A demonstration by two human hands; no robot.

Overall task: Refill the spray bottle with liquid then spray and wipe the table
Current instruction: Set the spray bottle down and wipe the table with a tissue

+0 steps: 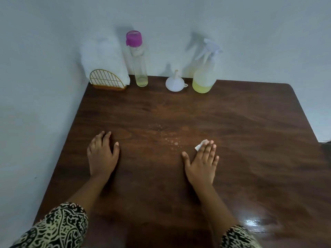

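Pressing a white tissue (199, 146) flat on the bench (250, 122) beside droplets (174, 143), the right grip (202, 163) lies spread; the left grip (102, 156) rests spread, empty. The spray bottle (204, 76) stands at the bench's far edge.

Spray bottle (204, 81) upright at table (250, 122) back edge (yellow liquid inside); white wipe (199, 146), probably tissue, near droplets (172, 140).
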